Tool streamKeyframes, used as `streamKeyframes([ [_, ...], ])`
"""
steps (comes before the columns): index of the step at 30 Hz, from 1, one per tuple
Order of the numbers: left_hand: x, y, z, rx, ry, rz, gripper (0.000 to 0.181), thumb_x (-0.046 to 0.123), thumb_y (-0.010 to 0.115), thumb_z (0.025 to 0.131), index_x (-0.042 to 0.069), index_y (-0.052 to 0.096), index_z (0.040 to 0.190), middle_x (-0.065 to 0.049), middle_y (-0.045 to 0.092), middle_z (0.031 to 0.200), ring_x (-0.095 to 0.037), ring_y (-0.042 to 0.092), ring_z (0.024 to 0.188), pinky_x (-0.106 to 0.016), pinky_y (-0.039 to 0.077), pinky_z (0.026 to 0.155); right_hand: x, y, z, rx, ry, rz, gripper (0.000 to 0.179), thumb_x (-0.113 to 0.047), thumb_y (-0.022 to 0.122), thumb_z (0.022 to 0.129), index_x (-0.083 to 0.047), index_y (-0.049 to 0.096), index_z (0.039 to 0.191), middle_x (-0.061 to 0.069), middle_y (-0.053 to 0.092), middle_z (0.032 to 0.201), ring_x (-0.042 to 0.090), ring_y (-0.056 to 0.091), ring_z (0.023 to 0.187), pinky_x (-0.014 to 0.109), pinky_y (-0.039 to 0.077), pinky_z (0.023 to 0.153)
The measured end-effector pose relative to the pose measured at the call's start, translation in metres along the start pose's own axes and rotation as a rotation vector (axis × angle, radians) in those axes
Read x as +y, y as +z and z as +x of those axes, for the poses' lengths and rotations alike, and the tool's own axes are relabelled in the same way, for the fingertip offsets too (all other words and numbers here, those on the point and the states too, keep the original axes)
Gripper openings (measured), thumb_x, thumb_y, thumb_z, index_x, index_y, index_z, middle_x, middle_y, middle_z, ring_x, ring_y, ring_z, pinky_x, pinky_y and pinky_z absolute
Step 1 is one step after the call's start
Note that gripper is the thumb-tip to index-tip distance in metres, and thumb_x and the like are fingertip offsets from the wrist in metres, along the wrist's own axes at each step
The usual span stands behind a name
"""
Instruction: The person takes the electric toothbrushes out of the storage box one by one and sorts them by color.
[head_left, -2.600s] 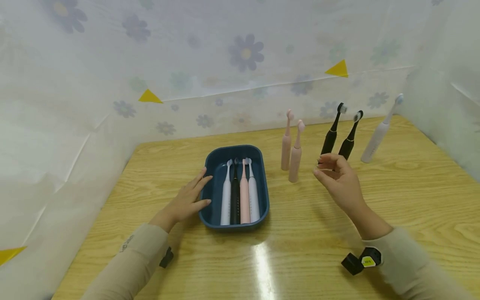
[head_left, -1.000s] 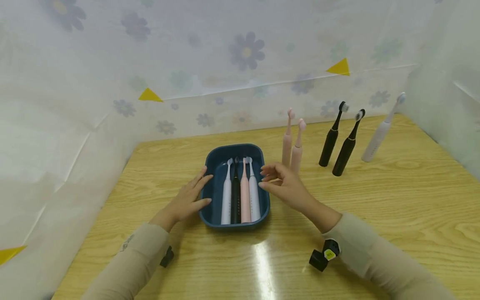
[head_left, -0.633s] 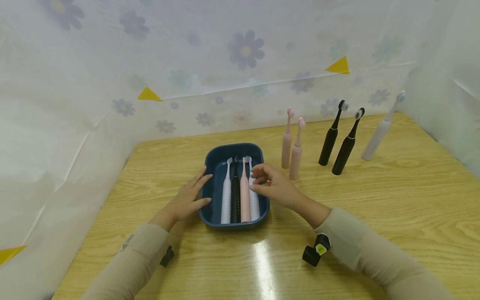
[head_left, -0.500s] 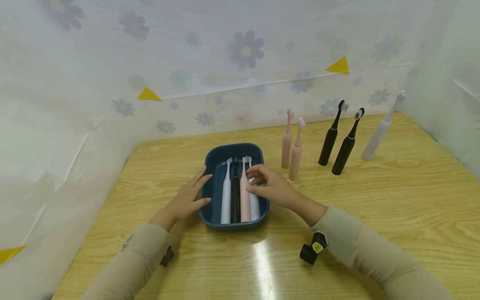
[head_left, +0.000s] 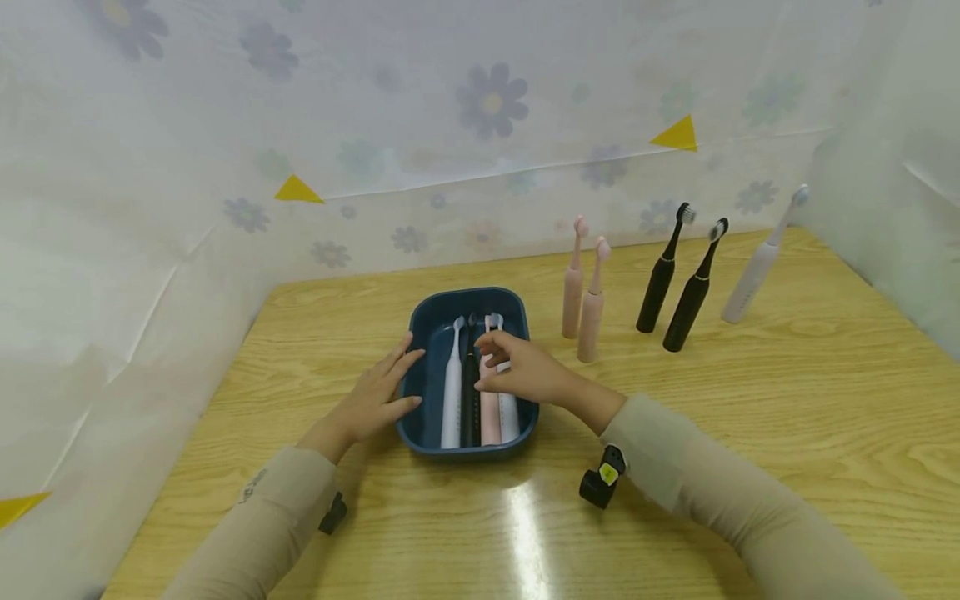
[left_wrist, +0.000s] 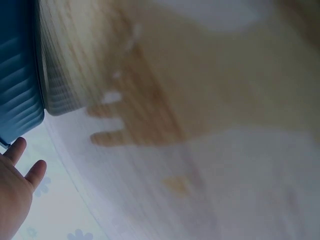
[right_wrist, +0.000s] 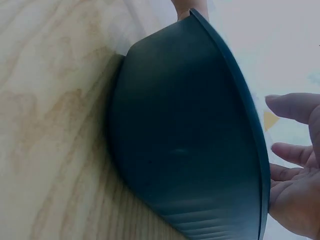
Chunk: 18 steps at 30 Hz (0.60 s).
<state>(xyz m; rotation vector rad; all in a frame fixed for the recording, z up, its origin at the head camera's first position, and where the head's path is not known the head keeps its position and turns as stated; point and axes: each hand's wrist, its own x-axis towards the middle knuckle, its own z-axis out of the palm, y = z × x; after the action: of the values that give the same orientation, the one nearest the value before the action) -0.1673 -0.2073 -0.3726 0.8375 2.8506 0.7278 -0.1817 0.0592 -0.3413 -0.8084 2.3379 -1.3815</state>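
Note:
A dark blue bin (head_left: pixel 468 454) holds a row of electric toothbrushes: a white toothbrush (head_left: pixel 452 408) on the left, a black toothbrush (head_left: pixel 469 400), a pink toothbrush (head_left: pixel 490 421) and a second white one (head_left: pixel 508 421). My left hand (head_left: pixel 375 400) rests spread on the bin's left rim. Above the bin's right half hovers my right hand (head_left: pixel 525 371), fingers loosely bent with a gap between thumb and fingertips and nothing between them. It covers the middle of the two right-hand toothbrushes. In the right wrist view, that hand (right_wrist: pixel 300 175) is over the rim of the bin (right_wrist: pixel 185 120).
Right of the bin, two pink toothbrushes (head_left: pixel 590 325) stand upright on the wooden table (head_left: pixel 637 517). Beyond them stand two black toothbrushes (head_left: pixel 687 312) and a white toothbrush (head_left: pixel 750 283). Flowered sheeting (head_left: pixel 420 100) encloses the table's back and sides.
My right hand has moved left from beside the standing black toothbrushes, past the pink ones, to above the bin. My left hand stays on the rim, and the toothbrushes have not moved.

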Motion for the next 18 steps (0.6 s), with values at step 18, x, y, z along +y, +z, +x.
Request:
streamKeyframes([
  [18,0.0,0.001,-0.001,0.001,-0.016,-0.01,0.06,0.029,0.049,0.086,0.014,0.021,0.137,-0.002,0.001,0.144,-0.034,0.014,0.125,-0.064,0.016,0.087,-0.002,0.005,0.035,-0.103,0.204,-0.111,0.062,-0.02,0.067,0.074,-0.008,0.038,0.128,0.012,0.039,0.129,0.026,0.042,0.112,0.039,0.039,0.084],
])
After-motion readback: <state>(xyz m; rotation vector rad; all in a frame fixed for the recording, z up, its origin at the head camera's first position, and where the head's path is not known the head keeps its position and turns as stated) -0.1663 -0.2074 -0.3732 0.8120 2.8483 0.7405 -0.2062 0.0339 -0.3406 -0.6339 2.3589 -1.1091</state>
